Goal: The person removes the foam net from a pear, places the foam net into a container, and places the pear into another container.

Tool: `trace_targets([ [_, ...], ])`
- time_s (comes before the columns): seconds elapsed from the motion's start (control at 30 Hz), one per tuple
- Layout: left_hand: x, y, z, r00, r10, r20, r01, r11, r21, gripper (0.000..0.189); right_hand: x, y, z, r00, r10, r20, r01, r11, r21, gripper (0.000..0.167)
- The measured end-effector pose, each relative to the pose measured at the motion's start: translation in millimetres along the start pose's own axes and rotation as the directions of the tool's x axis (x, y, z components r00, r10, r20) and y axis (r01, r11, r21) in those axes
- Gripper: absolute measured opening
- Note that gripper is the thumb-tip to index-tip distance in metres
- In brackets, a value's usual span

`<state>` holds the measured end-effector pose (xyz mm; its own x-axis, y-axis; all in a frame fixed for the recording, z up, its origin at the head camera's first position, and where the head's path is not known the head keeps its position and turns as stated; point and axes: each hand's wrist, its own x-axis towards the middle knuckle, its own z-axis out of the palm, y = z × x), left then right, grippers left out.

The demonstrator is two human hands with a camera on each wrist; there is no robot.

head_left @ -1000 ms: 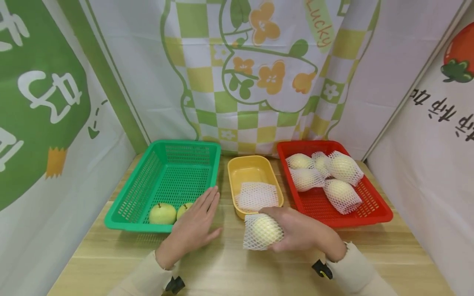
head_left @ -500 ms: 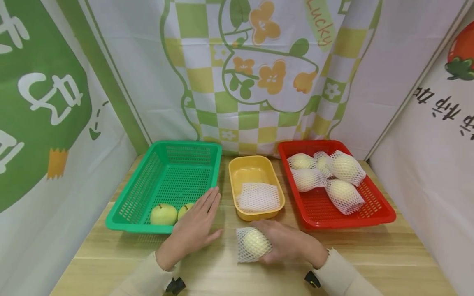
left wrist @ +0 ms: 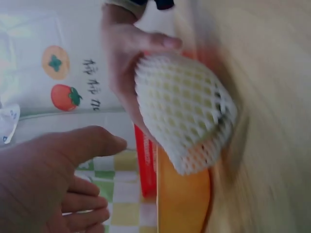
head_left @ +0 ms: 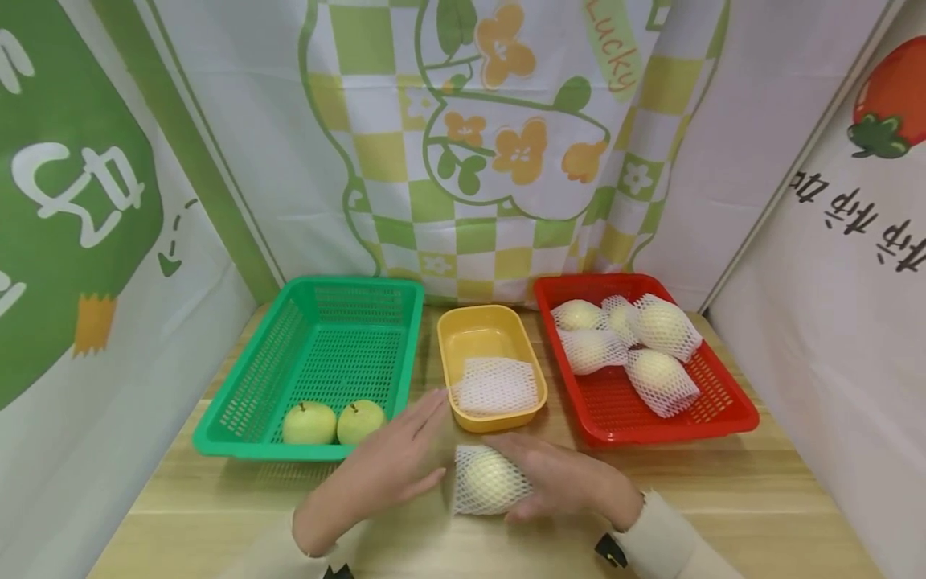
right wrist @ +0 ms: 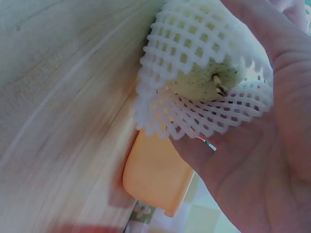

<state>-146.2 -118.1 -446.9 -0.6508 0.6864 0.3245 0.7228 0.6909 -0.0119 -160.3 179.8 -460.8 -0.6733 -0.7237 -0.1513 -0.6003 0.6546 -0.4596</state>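
Note:
My right hand (head_left: 560, 480) grips a round, pale-yellow pear (head_left: 493, 482) in a white foam net sleeve, low over the front of the table. In the right wrist view, the pear's stem (right wrist: 219, 85) and speckled skin show inside the net's opening. My left hand (head_left: 391, 458) is held with fingers straight, left of the netted pear and apart from it, near the green basket's corner. The left wrist view shows its thumb and fingers (left wrist: 85, 204) empty. Two bare pears (head_left: 309, 423) lie in the front of the green basket (head_left: 210, 430).
A yellow tray (head_left: 454, 322) holding flat white foam nets (head_left: 495, 386) stands in the middle. At the right, a red basket (head_left: 608, 430) holds several netted pears (head_left: 658, 374). Printed curtains (head_left: 506, 233) enclose the wooden table (head_left: 166, 515) at the back and sides.
My right hand has brought the netted pear left and nearer to me, away from the yellow tray. My left hand has moved slightly right, uncovering more of the second bare pear.

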Motion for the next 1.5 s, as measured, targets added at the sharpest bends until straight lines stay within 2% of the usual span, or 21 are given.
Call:
trace_targets([
  [0.03,-1.6,2.9,-1.0,1.000,0.024,-0.007,-0.024,0.999,-0.048,0.083,-0.7,0,0,1.000,0.004,0.002,-0.004,1.000,0.005,0.101],
  [0.1,-4.3,7.7,-2.4,0.999,0.034,-0.007,-0.035,0.990,-0.135,0.069,-2.9,0,-1,1.000,0.018,0.000,-0.018,1.000,0.012,0.102],
  [0.2,-6.1,12.0,-2.3,1.000,0.003,0.023,0.003,0.964,-0.265,0.038,-7.2,0,-4,0.999,0.040,-0.004,-0.040,0.999,0.029,0.104],
  [0.3,-6.2,13.3,0.5,0.994,-0.028,0.110,0.069,0.917,-0.393,0.005,-10.4,1,-7,0.998,0.060,-0.005,-0.060,0.997,0.040,0.104],
  [0.4,-8.1,12.1,7.7,0.978,-0.032,0.205,0.127,0.873,-0.471,0.013,-13.0,2,-9,0.997,0.071,-0.003,-0.071,0.996,0.051,0.104],
  [0.47,-9.3,11.0,15.2,0.973,-0.032,0.229,0.143,0.863,-0.485,0.010,-15.4,3,-11,0.997,0.082,-0.006,-0.081,0.995,0.059,0.102],
  [0.6,-9.3,8.0,34.1,0.984,-0.018,0.179,0.106,0.864,-0.492,0.018,-20.6,7,-12,0.996,0.082,-0.037,-0.079,0.995,0.066,0.095],
  [0.7,-5.7,5.5,47.0,0.989,-0.037,0.145,0.108,0.846,-0.522,0.021,-21.8,8,-9,0.996,0.059,-0.064,-0.054,0.996,0.075,0.090],
  [0.87,2.1,3.7,61.0,0.986,-0.093,0.135,0.157,0.776,-0.612,0.023,-20.8,11,-2,0.996,0.010,-0.087,-0.001,0.995,0.096,0.090],
  [0.97,4.0,5.4,62.8,0.983,-0.128,0.128,0.181,0.738,-0.650,0.028,-18.5,13,3,0.995,-0.008,-0.097,0.018,0.994,0.103,0.090],
  [1.03,4.4,7.5,61.0,0.981,-0.153,0.120,0.194,0.739,-0.646,0.032,-16.9,15,6,0.995,-0.010,-0.102,0.021,0.994,0.109,0.088],
  [1.07,4.6,8.7,59.6,0.981,-0.159,0.113,0.195,0.748,-0.635,0.034,-16.1,15,7,0.995,-0.010,-0.104,0.022,0.993,0.114,0.087],
  [1.17,6.5,13.1,54.2,0.983,-0.159,0.088,0.181,0.797,-0.576,0.044,-14.8,17,10,0.994,-0.011,-0.110,0.023,0.993,0.114,0.084],
  [1.23,9.2,16.3,52.2,0.986,-0.140,0.085,0.164,0.813,-0.559,0.052,-14.4,17,10,0.993,-0.013,-0.114,0.026,0.993,0.115,0.084],
  [1.4,17.8,24.2,55.7,0.989,-0.102,0.109,0.145,0.818,-0.557,0.066,-12.3,17,10,0.994,-0.015,-0.112,0.028,0.993,0.119,0.082],
  [1.5,22.1,27.8,60.1,0.988,-0.096,0.124,0.149,0.832,-0.535,0.068,-9.9,16,12,0.992,-0.021,-0.121,0.036,0.992,0.123,0.077],
])
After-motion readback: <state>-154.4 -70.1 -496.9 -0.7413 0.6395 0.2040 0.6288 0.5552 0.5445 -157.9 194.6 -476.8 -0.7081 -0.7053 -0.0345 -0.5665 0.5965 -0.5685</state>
